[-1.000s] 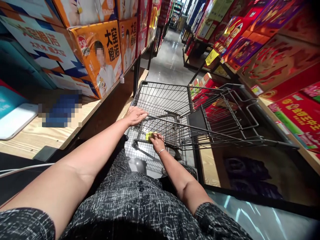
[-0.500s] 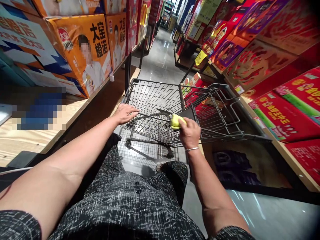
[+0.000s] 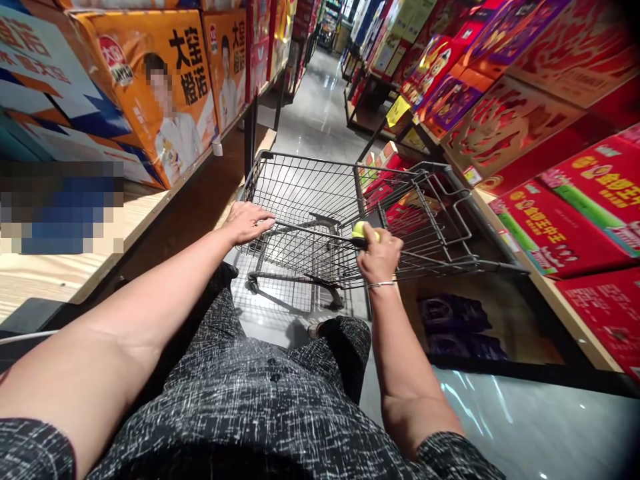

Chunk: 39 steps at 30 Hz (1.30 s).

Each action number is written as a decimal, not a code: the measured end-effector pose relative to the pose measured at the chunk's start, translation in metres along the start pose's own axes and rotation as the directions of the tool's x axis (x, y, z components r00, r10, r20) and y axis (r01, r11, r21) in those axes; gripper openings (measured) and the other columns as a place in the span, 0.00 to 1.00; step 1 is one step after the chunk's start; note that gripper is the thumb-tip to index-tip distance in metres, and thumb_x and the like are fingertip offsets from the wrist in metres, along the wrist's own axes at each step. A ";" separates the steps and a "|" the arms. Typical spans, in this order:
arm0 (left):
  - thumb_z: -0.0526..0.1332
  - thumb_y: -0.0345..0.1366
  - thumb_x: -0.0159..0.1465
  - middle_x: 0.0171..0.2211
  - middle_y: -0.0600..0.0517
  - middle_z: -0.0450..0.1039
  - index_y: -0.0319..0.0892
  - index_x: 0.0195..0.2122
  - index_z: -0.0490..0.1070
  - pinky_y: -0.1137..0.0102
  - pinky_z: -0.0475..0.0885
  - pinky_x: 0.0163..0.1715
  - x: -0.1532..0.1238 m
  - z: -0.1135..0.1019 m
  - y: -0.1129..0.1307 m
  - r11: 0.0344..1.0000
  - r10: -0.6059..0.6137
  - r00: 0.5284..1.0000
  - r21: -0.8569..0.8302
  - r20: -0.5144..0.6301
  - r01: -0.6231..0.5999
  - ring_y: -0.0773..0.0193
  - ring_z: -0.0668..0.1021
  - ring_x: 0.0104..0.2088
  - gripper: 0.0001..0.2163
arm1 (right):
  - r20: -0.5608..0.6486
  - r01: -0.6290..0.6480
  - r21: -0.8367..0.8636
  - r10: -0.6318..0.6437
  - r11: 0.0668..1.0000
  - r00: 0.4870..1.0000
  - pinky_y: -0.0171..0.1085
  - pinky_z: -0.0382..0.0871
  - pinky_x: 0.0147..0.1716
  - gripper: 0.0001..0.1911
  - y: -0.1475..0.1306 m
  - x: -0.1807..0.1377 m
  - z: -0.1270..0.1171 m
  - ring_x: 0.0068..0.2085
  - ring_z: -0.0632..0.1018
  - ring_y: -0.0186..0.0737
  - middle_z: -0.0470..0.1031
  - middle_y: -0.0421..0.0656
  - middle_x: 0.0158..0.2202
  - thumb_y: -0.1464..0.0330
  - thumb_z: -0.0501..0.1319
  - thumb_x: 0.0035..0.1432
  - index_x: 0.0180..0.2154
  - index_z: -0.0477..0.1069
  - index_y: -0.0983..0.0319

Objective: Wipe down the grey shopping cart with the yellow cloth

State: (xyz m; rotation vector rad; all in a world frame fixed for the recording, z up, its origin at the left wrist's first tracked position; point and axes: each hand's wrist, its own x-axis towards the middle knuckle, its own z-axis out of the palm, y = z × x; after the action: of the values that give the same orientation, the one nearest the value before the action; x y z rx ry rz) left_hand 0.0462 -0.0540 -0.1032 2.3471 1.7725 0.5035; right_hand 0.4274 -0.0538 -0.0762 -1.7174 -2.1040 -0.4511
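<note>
A black wire shopping cart (image 3: 305,180) stands sideways in front of me. My left hand (image 3: 247,222) grips its near left corner, with the fingers reaching over the top rim. Over the middle of the near rim, my right hand (image 3: 380,255) is closed on a small yellow sponge-like pad (image 3: 364,231) with a dark underside. The pad is pressed against the rim bar. Through the wires, the basket shows the floor and the cart's lower frame.
Orange drink cartons (image 3: 145,93) are stacked on a wooden shelf (image 3: 100,263) to the left. Red boxes (image 3: 545,227) fill the right shelf, with dark purple packs (image 3: 457,320) below. A tiled aisle (image 3: 320,100) runs ahead between the shelves.
My right hand has slid the pad a short way right along the rim, and its dark underside now shows. The left hand stays on the corner. The view has shifted slightly.
</note>
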 end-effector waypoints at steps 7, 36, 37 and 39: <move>0.45 0.54 0.70 0.50 0.49 0.78 0.51 0.56 0.77 0.52 0.58 0.55 0.001 0.001 -0.004 1.000 -0.004 1.000 -0.005 0.000 0.004 0.48 0.73 0.54 0.26 | -0.060 0.308 0.188 -0.302 0.933 0.951 0.48 0.67 0.52 0.26 -0.090 0.003 0.036 0.52 0.64 0.49 0.71 0.46 0.59 0.73 0.56 0.66 0.62 0.70 0.50; 0.49 0.48 0.72 0.62 0.49 0.70 0.50 0.67 0.65 0.50 0.45 0.68 0.059 0.020 0.082 0.988 0.122 0.990 -0.099 0.076 -0.114 0.53 0.64 0.65 0.24 | -0.117 0.181 0.091 -0.170 0.979 0.978 0.51 0.63 0.54 0.18 -0.017 -0.014 0.071 0.57 0.66 0.50 0.73 0.48 0.53 0.70 0.58 0.66 0.52 0.78 0.48; 0.52 0.47 0.71 0.60 0.48 0.71 0.49 0.67 0.64 0.50 0.44 0.68 0.061 0.024 0.089 0.988 0.127 0.989 -0.094 0.073 -0.120 0.53 0.66 0.64 0.24 | -0.019 0.209 0.097 -0.208 0.973 0.978 0.49 0.64 0.52 0.17 -0.027 -0.023 0.086 0.56 0.66 0.50 0.74 0.47 0.53 0.70 0.58 0.67 0.53 0.78 0.48; 0.56 0.45 0.68 0.57 0.48 0.73 0.49 0.66 0.65 0.50 0.43 0.69 0.063 0.028 0.095 0.991 0.115 0.992 -0.081 0.060 -0.110 0.53 0.69 0.62 0.25 | 0.184 0.279 0.112 -0.296 0.954 0.937 0.47 0.64 0.49 0.17 -0.047 -0.044 0.116 0.54 0.67 0.47 0.74 0.46 0.55 0.69 0.58 0.68 0.53 0.77 0.48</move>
State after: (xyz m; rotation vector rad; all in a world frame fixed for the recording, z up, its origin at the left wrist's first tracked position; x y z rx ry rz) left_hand 0.1571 -0.0190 -0.0877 2.3918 1.5709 0.4971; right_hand 0.3781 -0.0456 -0.1989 -1.4643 -2.4959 -0.2746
